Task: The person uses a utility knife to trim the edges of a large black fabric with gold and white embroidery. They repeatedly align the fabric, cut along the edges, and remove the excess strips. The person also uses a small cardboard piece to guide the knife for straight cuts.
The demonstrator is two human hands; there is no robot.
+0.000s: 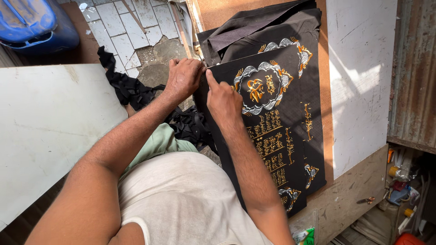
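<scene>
Two hands [184, 79] [223, 100] on black panel [272, 136]; gold, silver embroidery.

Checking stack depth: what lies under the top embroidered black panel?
Under the top embroidered panel lies another embroidered black panel, showing along its right edge, on a brown board. Anything deeper is covered.

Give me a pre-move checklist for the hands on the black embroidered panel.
1. Left hand at the top corner of the panel: ok.
2. Right hand pressing the panel's left edge, forefinger out: ok.
3. What the left grip holds: cannot tell, fingers curl over the edge.
4. Panel lying flat on the stack beneath: ok.
5. Loose black cloth apart from both hands: ok.
6. Panel's lower end square with the stack: cannot tell, arm hides it.
</scene>
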